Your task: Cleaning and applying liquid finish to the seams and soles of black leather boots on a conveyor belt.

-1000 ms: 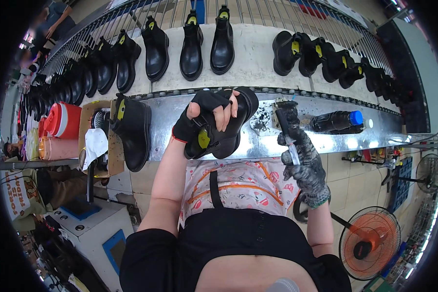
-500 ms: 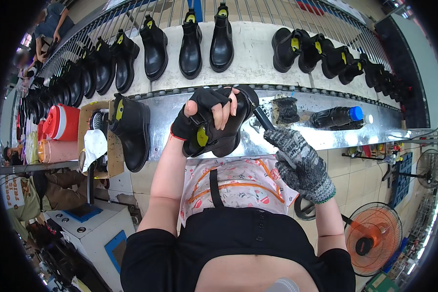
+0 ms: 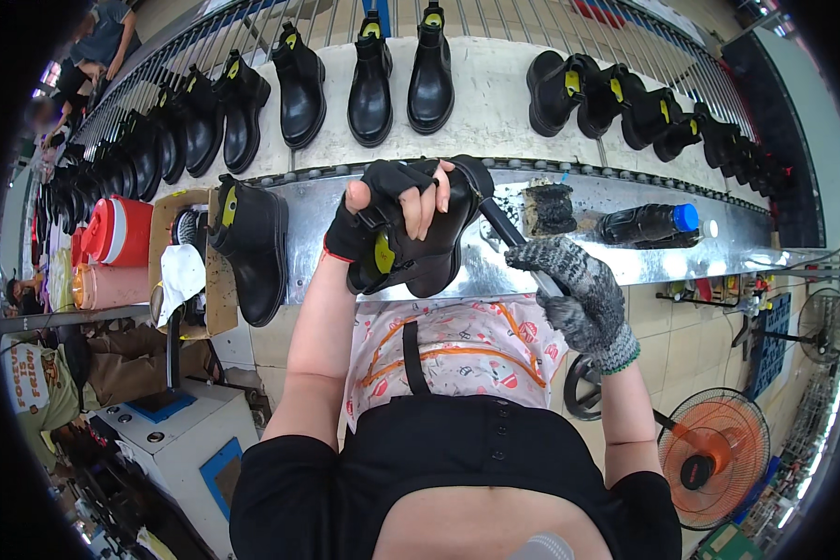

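Observation:
My left hand (image 3: 392,201), in a black fingerless glove, grips a black ankle boot (image 3: 441,252) above the bench's front edge. The boot is tilted, its yellow-green lining showing near my wrist. In a grey knitted glove, my right hand (image 3: 581,297) is closed around a slim tool with a dark shaft (image 3: 501,222) and a pale rear end. Its tip meets the boot's sole edge at the upper right; the exact kind of tip is too small to tell. Left of my arm stands another black boot (image 3: 257,247).
Smeared with black, a block-shaped pad (image 3: 549,210) lies on the metal bench (image 3: 331,210). Right of it lies a dark bottle with a blue cap (image 3: 653,222). Rows of boots (image 3: 371,89) line the white surface beyond. A cardboard box (image 3: 217,299) and red jug (image 3: 131,233) stand left.
The right hand has turned and shifted slightly up, showing the tool's pale rear end. The tool's tip and the held boot have moved slightly up and left.

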The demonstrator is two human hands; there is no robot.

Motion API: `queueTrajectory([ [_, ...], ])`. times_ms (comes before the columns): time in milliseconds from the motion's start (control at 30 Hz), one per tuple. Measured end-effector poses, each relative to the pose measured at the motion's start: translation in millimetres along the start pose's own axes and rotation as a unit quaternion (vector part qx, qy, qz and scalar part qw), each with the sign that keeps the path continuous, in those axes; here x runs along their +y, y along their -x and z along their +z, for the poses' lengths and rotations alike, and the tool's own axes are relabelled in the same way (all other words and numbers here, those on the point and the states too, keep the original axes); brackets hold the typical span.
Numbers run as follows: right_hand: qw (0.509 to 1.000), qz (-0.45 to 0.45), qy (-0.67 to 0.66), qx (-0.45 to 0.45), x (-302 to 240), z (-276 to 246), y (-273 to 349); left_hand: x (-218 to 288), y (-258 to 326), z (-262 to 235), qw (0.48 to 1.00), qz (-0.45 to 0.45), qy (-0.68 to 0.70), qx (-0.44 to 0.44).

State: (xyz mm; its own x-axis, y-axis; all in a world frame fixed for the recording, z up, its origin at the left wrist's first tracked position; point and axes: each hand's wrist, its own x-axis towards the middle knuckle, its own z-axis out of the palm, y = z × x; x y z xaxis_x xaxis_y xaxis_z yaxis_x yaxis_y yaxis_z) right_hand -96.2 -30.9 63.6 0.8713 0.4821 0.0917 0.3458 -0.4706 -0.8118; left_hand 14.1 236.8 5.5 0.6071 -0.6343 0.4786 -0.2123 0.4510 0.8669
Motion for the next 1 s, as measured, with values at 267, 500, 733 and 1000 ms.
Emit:
queueTrajectory([
  [267, 0.994, -0.071, -0.060, 0.055, 27, 43, -19, -2, 18, -19, 0.986, 0.061, 0.106, 0.115],
  [500, 0.994, -0.067, -0.072, 0.042, 43, 74, -36, -13, 40, -54, 0.970, 0.093, 0.145, 0.169],
  [733, 0.988, -0.093, -0.118, 0.043, 64, 91, -39, -21, 51, -74, 0.959, 0.099, 0.194, 0.182],
  [1000, 0.991, 0.020, -0.104, -0.085, 71, 74, -41, -22, 55, -84, 0.950, 0.089, 0.218, 0.207],
])
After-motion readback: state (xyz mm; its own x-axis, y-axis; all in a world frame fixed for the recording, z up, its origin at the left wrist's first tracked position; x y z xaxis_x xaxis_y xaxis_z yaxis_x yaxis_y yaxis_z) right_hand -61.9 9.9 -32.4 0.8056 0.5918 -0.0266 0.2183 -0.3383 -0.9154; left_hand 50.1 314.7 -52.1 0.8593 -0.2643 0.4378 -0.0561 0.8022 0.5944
